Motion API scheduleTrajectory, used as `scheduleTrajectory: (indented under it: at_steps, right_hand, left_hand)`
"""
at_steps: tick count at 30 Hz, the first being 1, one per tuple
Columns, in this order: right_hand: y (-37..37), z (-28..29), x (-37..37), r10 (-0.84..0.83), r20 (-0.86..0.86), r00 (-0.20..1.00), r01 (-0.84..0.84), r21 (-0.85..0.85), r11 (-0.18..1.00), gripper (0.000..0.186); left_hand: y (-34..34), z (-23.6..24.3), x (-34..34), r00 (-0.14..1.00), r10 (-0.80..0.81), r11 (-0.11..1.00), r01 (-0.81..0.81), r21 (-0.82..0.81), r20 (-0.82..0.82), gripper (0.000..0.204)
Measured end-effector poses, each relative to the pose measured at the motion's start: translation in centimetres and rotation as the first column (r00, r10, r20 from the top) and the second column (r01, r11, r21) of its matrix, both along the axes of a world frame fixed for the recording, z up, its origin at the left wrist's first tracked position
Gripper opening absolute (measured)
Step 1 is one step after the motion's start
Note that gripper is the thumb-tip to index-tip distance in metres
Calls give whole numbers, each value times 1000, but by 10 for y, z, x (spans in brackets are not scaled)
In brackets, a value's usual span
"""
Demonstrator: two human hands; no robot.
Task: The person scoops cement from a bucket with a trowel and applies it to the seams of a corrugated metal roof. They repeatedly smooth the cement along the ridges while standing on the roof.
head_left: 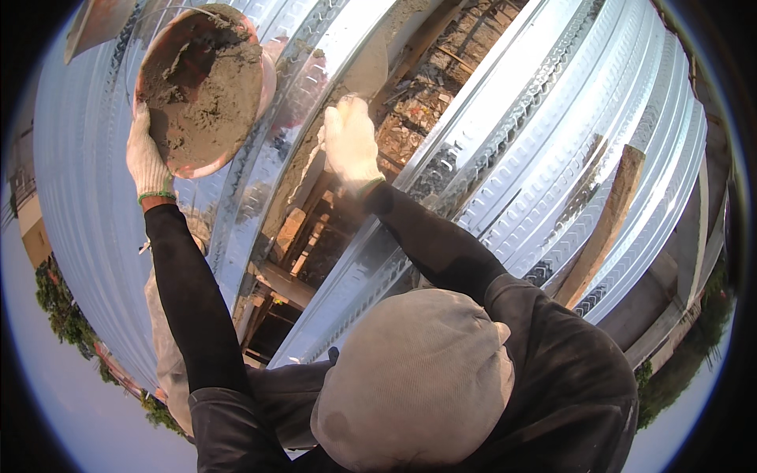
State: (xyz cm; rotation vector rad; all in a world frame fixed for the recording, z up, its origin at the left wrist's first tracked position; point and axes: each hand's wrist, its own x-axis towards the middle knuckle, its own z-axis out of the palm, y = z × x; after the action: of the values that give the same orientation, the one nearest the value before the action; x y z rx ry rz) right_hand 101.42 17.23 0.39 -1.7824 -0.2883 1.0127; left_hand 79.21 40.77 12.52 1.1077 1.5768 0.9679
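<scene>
My left hand [147, 162], in a white knitted glove with a green cuff, grips the side of a reddish bucket [206, 169]. The bucket is tilted so its mouth faces me, and wet grey mortar [213, 98] coats and partly fills it. My right hand [351, 142], gloved alike, is closed around a handle that the glove hides. Beyond its knuckles reaches a mortar-smeared trowel blade [367, 71]. This hand is over a mortar-covered edge [292, 177] beside a long gap in the metal decking.
Shiny ribbed metal decking sheets [520, 126] spread on both sides of the open gap [414, 118], where timbers and rubble show below. A wooden plank [607, 229] lies across the sheets at right. Part of another container [96, 27] shows at the upper left.
</scene>
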Motion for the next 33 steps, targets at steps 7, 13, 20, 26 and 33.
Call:
scheduleTrajectory:
  at_steps: [7, 13, 20, 26, 33]
  right_hand:
    - [33, -7, 45, 26, 145, 989, -36, 70, 997, 45]
    - [36, -1, 59, -53, 183, 982, 54, 3, 999, 36]
    - [47, -7, 106, -300, -32, 953, 301, 177, 937, 34]
    - [55, -12, 105, -317, 50, 947, 309, 125, 943, 32]
    - [78, -71, 107, 31, 710, 704, -33, -10, 999, 35]
  left_hand:
    - [4, -2, -3, 999, -6, 1000, 7, -28, 42, 62]
    - [1, 0, 0, 999, -37, 999, 37, 5, 24, 63]
    - [-5, 6, 10, 999, 24, 999, -23, -43, 37, 60]
    - [-8, 8, 9, 998, 8, 1000, -7, -21, 55, 58]
    - [-4, 7, 10, 999, 16, 997, -14, -72, 32, 57]
